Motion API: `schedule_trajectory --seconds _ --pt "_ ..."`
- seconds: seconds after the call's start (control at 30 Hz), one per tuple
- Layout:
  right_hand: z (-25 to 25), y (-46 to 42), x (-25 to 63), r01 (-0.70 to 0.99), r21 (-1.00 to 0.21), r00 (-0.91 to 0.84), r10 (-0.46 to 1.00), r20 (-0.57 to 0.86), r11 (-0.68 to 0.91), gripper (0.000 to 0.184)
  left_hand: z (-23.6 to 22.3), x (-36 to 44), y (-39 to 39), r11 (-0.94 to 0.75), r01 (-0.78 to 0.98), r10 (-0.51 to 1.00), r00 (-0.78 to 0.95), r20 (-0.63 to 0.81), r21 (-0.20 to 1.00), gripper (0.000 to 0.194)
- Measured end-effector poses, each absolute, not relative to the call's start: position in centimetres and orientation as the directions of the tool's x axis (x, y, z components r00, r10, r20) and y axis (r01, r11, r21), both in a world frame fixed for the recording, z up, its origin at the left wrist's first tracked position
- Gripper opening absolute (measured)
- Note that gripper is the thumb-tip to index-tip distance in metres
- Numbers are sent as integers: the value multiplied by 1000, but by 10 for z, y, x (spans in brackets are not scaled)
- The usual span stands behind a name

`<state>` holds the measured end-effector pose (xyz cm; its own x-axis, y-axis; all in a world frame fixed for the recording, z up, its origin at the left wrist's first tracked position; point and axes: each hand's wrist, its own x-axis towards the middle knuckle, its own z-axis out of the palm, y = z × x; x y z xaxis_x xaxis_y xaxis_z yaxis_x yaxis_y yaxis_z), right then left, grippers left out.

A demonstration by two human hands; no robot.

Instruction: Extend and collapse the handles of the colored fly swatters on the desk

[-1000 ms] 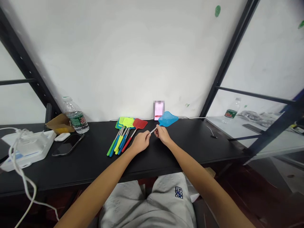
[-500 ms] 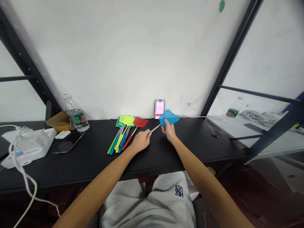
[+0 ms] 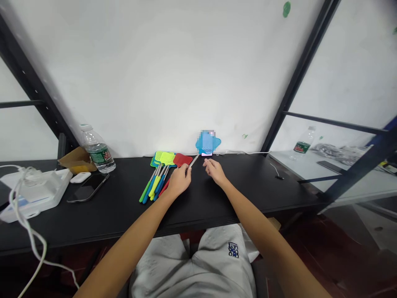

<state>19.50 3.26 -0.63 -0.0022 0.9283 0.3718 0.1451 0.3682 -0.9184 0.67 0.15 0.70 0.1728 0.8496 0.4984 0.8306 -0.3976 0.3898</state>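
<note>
My left hand (image 3: pixel 180 181) is closed on the handle of a blue fly swatter (image 3: pixel 208 143), whose thin metal rod slants up to the right. Its blue mesh head stands in front of a small lit screen at the wall. My right hand (image 3: pixel 214 170) rests just right of the rod, fingers loosely curled, holding nothing. Left of my left hand lies a bundle of fly swatters (image 3: pixel 161 174) with green, yellow, blue and red handles and heads, on the black table (image 3: pixel 124 207).
At the left of the table stand a water bottle (image 3: pixel 96 150), a cardboard piece (image 3: pixel 76 161), a dark phone (image 3: pixel 88 188), a white earbud case (image 3: pixel 80 177) and a white box with cables (image 3: pixel 31 190). Black frame posts rise on both sides. Another bottle (image 3: pixel 304 142) stands on the neighbouring table.
My right hand let go of the blue swatter head and dropped to the table. My left hand moved left and up, and the swatter head swung over in front of the screen.
</note>
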Motion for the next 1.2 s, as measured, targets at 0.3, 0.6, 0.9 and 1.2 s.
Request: schedule_trajectory --seconds 0.3,0.6,0.9,1.2 --pt "-9 34 206 562 -731 -61 900 432 389 44 25 -21 3 7 968 894 -118 433 250 31" --pt "-9 34 207 592 -705 -100 904 416 390 44 19 -36 7 89 993 930 -110 352 75 33" --pt "-10 36 208 607 -698 -109 911 399 379 43 11 -35 9 123 991 913 -130 386 44 34" --pt "-12 38 209 609 -695 -106 908 406 382 43 9 -38 14 306 945 901 -326 286 114 90"
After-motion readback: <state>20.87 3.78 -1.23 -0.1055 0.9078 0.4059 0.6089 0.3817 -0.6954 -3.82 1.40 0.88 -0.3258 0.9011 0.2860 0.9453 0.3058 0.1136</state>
